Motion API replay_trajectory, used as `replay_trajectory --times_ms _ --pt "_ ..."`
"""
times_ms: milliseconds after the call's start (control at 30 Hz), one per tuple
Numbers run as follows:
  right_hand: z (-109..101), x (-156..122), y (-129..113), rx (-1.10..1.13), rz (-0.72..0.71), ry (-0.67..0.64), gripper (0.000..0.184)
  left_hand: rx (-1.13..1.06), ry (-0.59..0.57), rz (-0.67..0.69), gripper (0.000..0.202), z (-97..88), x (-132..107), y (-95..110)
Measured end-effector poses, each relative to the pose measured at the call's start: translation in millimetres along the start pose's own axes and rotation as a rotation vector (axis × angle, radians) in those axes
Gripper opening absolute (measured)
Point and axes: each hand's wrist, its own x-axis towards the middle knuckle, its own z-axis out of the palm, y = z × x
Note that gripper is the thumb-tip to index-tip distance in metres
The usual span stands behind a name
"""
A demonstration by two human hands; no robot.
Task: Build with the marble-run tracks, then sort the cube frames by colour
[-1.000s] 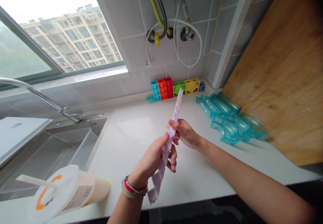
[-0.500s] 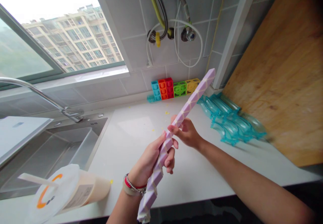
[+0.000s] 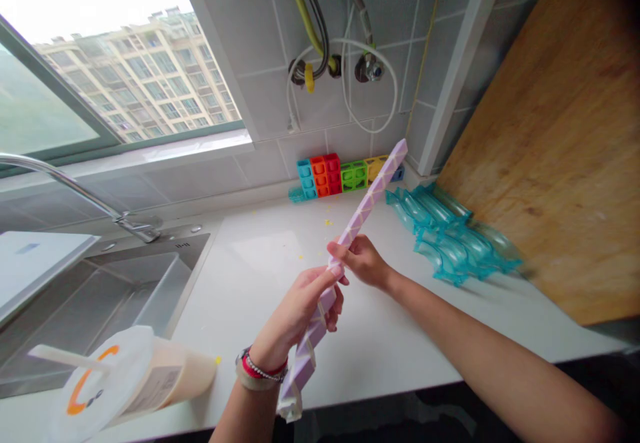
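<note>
A long lilac stick (image 3: 364, 212) with faceted sides and pale criss-cross lines slants from low centre up to the right above the white counter. Around its lower half my left hand (image 3: 306, 304) is closed, thumb lying along the top and fingers curled underneath. Just above it my right hand (image 3: 369, 260) grips the stick near its middle, its thumb almost meeting the left thumb. The stick's bottom end, ragged and whitish, hangs beside my left wrist, which wears bracelets.
Colourful bubble-cell blocks (image 3: 326, 175) stand against the tiled wall. Clear teal wavy plastic pieces (image 3: 450, 233) lie by a wooden board (image 3: 560, 163) at right. A lidded drink cup (image 3: 145, 380) with a straw stands front left, near the sink (image 3: 193, 250). Yellow crumbs dot the counter (image 3: 250, 296).
The stick's upper tip has swung left and its lower end has risen slightly. My left hand has turned a little, its thumb now nearer my right hand. Both hands keep hold.
</note>
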Motion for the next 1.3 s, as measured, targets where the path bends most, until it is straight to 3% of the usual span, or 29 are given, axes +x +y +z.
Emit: replay_trajectory --times_ms 233,433,633,700,833,967,1100,1300 --pt "2 -2 -6 0.112 0.063 -0.004 0.062 -0.082 -0.111 0.012 0.037 3.5 -6 0" --pt "1 -3 -4 0.445 0.161 -0.215 0.064 -0.178 -0.327 -0.001 0.049 -2.7 -7 -3" --pt "3 -5 -6 0.568 0.234 -0.357 0.068 -0.165 -0.516 0.006 0.059 -7.8 -3 -9" --pt "3 -5 -5 0.555 0.219 -0.322 0.069 -0.17 -0.478 0.008 0.057 -7.0 -4 -11" --pt "-1 0 -4 0.388 0.152 -0.186 0.065 -0.194 -0.247 0.018 0.053 -4.1 -2 -9" --pt "-3 3 -1 0.239 0.202 -0.1 0.062 -0.068 -0.066 0.066 0.056 -1.6 3 -7" --pt "-3 3 3 0.256 0.253 -0.105 0.062 0.004 -0.058 0.073 0.059 -1.8 5 -10" --pt "-2 2 -1 0.273 0.169 -0.092 0.057 -0.059 -0.081 0.037 0.061 -3.0 7 -12"
